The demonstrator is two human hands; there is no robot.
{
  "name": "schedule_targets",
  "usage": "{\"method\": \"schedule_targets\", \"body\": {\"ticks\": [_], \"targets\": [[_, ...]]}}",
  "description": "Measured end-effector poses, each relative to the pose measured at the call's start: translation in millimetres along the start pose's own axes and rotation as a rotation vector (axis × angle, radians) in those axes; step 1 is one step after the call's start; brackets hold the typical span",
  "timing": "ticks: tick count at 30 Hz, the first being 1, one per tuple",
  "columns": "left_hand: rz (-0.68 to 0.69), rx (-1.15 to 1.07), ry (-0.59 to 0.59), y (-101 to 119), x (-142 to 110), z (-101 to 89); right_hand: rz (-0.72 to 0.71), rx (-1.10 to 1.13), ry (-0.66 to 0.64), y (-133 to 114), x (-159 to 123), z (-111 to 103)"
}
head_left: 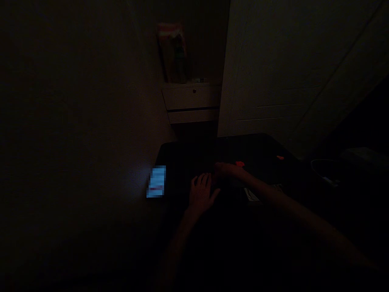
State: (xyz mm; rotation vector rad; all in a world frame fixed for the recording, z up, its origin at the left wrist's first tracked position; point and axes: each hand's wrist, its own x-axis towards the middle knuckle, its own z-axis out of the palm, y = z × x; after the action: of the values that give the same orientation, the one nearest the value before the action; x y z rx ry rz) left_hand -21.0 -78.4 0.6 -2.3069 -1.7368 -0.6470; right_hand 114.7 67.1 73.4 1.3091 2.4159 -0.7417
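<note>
The scene is very dark. My left hand point(200, 195) lies palm down on the black table point(188, 152), its fingers apart and the thumb pointing right. Just beyond its fingertips, my right hand point(226, 170) reaches in from the right with its fingers curled down. Something dark red shows faintly by the right fingers, but its kind is lost in the dark. A small bright red piece point(240, 164) rests behind the right wrist, and another small red piece point(280, 157) lies farther right. Partly under the right forearm is a flat pale item point(251, 194) with dark marks.
A lit screen point(157, 181), blurred out, lies at the table's left edge beside the wall point(91, 121). Beyond the table stand a drawer unit point(193, 99) with a bag point(173, 52) on it, and a pale panel point(261, 81). A thin cable point(314, 161) curves at right.
</note>
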Motion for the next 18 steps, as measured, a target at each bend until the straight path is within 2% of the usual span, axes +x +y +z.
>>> {"method": "schedule_targets", "body": {"ticks": [10,18], "targets": [[-0.018,-0.08,0.035,-7.0,-4.5,7.3,-0.091,0.119,-0.182,22.3,13.0,-10.7],[-0.013,-0.089,0.05,-7.7,-6.6,7.9,-0.049,-0.002,-0.2,12.3,32.0,-9.5]]}}
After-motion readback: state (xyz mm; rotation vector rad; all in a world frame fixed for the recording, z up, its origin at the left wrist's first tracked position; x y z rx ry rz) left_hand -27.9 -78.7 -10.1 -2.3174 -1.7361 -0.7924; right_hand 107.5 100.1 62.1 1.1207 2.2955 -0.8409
